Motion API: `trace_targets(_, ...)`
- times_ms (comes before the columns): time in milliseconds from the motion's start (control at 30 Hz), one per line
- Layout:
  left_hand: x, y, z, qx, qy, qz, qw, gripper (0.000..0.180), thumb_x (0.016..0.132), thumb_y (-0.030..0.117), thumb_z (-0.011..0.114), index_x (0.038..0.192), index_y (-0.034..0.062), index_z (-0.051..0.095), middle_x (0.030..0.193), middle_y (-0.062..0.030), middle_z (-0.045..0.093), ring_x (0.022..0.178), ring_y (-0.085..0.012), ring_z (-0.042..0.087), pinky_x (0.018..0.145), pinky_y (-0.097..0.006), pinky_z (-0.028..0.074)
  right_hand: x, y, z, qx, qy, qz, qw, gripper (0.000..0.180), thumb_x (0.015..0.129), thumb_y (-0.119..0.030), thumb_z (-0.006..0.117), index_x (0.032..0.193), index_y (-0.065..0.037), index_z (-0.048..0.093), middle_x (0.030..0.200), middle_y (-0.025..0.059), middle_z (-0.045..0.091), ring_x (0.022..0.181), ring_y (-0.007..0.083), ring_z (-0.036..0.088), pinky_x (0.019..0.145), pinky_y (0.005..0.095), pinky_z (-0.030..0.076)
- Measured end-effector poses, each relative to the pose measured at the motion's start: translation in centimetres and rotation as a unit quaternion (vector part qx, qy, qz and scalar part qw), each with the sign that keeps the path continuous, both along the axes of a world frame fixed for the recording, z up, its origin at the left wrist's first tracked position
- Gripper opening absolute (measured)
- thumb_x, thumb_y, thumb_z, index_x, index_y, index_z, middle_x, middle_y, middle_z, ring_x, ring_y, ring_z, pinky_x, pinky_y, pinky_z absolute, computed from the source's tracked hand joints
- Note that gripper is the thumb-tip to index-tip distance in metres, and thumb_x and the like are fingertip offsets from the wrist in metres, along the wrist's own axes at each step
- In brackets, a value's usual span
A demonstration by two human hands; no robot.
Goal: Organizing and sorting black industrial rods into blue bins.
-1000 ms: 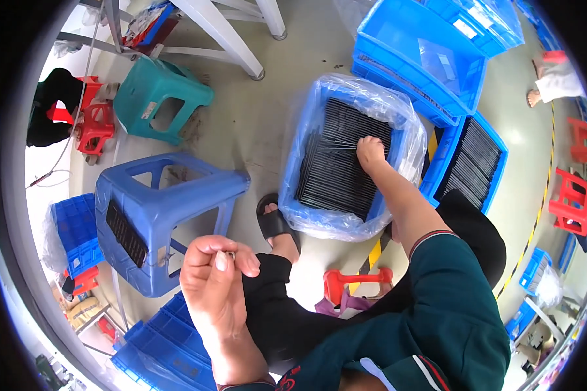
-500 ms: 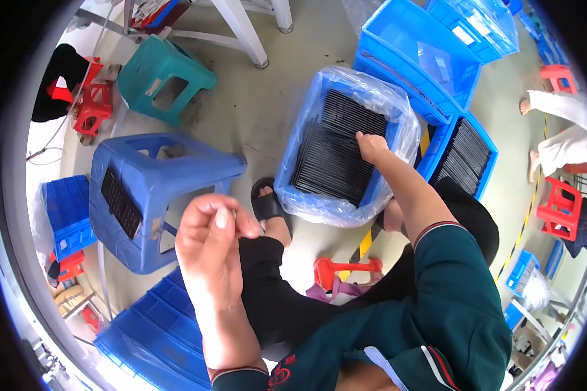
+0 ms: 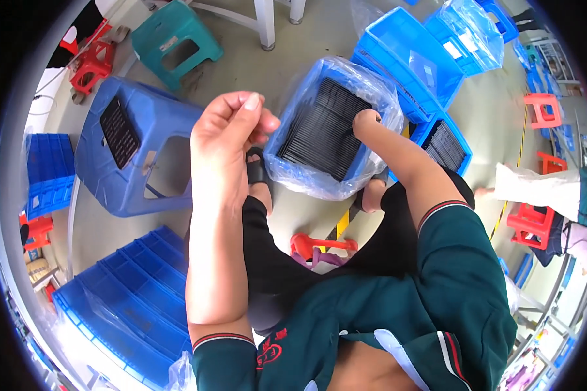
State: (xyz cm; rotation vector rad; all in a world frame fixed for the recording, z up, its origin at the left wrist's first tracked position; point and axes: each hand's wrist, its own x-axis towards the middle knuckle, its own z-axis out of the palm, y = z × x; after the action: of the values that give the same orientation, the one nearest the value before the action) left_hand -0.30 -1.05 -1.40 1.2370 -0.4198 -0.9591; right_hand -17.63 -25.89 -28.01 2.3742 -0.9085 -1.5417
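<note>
Two hands work: the right hand (image 3: pixel 365 120) grips black flat parts (image 3: pixel 323 127) in the bag-lined blue bin (image 3: pixel 293 166); the left hand (image 3: pixel 231 133) is raised, fingers pinched, possibly empty. Picking step; next calls for separating one part.

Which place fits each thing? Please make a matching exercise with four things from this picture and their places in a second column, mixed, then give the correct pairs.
Things:
1. right hand
2. left hand
3. small black stack
4. teal stool

Places:
A. on top of the blue stool
B. raised in the air, fingers pinched together
C. on the floor near the white table leg
D. on the black pieces in the plastic-lined blue bin

Pairs: 1-D, 2-B, 3-A, 4-C
</note>
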Motion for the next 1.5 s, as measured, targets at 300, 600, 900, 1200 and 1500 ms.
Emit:
trace_targets(300,0.1,-0.3,0.0,-0.011,-0.004,0.017,1.000,0.018,0.088,0.018,0.058,0.095,0.0014,0.058,0.074,-0.0048,0.062,0.067,-0.0096,0.054,0.064,-0.022,0.040,-2.2,-0.6,-2.2,0.017,0.060,-0.033,0.998,0.021,0.075,-0.014,0.062,0.093,-0.012,0.071,0.100,0.0063,0.067,0.085,0.0256,0.066,0.059,0.0470,0.055)
trace_targets(600,0.5,-0.6,-0.4,-0.002,-0.003,0.027,1.000,0.017,0.086,0.019,0.061,0.090,0.0031,0.059,0.073,-0.0044,0.064,0.066,-0.0088,0.056,0.063,-0.022,0.041,-9.5,3.0,-1.9,-0.014,-0.219,-0.127,0.967,0.026,0.082,-0.028,0.056,0.092,-0.008,0.070,0.099,0.0116,0.066,0.090,0.0297,0.064,0.073,0.0409,0.053)
trace_targets(900,0.0,-1.6,-0.6,-0.016,0.019,0.036,0.999,0.014,0.087,0.019,0.060,0.089,0.0052,0.059,0.073,-0.0042,0.064,0.064,-0.0099,0.057,0.061,-0.022,0.041,-7.5,4.4,6.7,0.102,-0.491,-0.267,0.823,0.056,0.083,-0.052,0.051,0.079,0.002,0.063,0.083,0.0241,0.062,0.083,0.0397,0.060,0.073,0.0453,0.046)
trace_targets(1200,-0.4,-2.0,-1.4,-0.024,0.023,0.047,0.998,0.014,0.088,0.020,0.059,0.090,0.0055,0.058,0.072,-0.0035,0.063,0.062,-0.0102,0.058,0.058,-0.023,0.043,-8.7,6.9,25.9,0.191,-0.716,-0.283,0.609,0.040,0.085,-0.039,0.058,0.068,-0.004,0.055,0.060,0.0029,0.056,0.059,0.0106,0.054,0.056,0.0273,0.043)
trace_targets(1500,-1.7,-2.2,-1.6,-0.036,0.007,0.017,0.999,0.013,0.088,0.020,0.059,0.089,0.0069,0.058,0.072,-0.0017,0.063,0.063,-0.0093,0.058,0.058,-0.022,0.042,-10.0,7.9,24.7,0.242,-0.759,-0.353,0.491,0.031,0.082,-0.031,0.065,0.069,-0.006,0.054,0.059,-0.0006,0.052,0.055,0.0075,0.047,0.051,0.0239,0.036)
